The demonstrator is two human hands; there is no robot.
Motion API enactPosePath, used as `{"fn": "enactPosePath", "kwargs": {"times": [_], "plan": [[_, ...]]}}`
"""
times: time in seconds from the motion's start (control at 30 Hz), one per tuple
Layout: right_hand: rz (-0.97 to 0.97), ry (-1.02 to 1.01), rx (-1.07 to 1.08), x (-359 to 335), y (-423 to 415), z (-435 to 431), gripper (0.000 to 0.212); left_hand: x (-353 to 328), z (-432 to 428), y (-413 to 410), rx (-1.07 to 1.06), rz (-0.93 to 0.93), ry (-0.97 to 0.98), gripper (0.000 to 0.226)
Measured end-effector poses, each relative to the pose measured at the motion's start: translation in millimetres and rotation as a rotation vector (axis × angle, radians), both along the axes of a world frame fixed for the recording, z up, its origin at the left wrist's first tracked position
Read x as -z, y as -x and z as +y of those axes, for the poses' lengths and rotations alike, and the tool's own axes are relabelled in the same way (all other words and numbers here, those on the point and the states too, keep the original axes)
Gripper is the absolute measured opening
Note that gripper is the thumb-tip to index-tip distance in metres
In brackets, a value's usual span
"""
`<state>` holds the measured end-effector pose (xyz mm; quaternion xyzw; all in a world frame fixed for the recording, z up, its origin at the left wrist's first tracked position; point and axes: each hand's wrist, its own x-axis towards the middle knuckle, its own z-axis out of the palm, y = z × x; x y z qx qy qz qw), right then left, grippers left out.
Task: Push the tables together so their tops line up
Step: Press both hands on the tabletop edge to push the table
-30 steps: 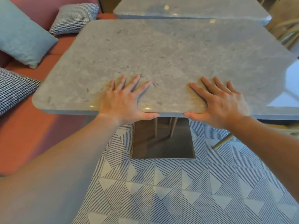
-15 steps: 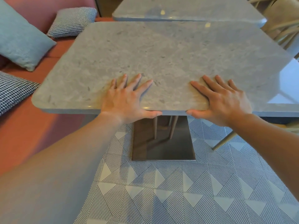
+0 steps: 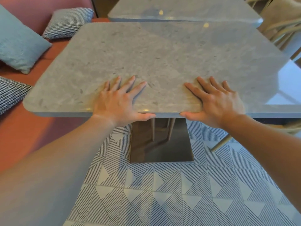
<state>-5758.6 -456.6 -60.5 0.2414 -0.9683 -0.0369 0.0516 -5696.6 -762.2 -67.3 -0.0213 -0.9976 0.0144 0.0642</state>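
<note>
A grey stone-topped near table [image 3: 162,51] fills the middle of the view on a square metal base [image 3: 161,142]. A second grey far table [image 3: 184,8] stands just beyond it, its front edge meeting the near top's back edge and set a little to the right. My left hand [image 3: 117,101] lies flat on the near edge, fingers spread on top and thumb under the rim. My right hand [image 3: 215,101] grips the same edge the same way, to the right.
A red bench [image 3: 21,128] runs along the left with a teal cushion [image 3: 17,44] and two houndstooth cushions [image 3: 68,22]. Pale wooden chairs [image 3: 283,26] stand at the right. A patterned tile floor [image 3: 162,193] lies beneath.
The near table has slid away from me, closing the gap to the far table. Both hands have stayed on its near edge.
</note>
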Motion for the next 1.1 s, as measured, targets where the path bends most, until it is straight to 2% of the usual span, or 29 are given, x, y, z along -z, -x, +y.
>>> {"fn": "enactPosePath", "kwargs": {"times": [0.27, 0.5, 0.83, 1.1], "plan": [[-0.001, 0.004, 0.008, -1.6, -1.3, -5.8, 0.127, 0.0, -7.6, 3.2, 0.013, 0.014, 0.027, 0.128], [0.006, 0.018, 0.032, 4.7, 8.0, -35.2, 0.121, -6.0, -38.5, 20.9, 0.046, 0.019, 0.038, 0.13], [0.017, 0.019, 0.055, 4.5, 16.5, -56.5, 0.126, -4.7, -61.3, 40.7, 0.068, 0.021, -0.033, 0.132], [0.024, 0.009, 0.076, 5.3, 21.7, -60.5, 0.119, -4.0, -66.9, 47.0, 0.087, 0.035, -0.045, 0.133]]}}
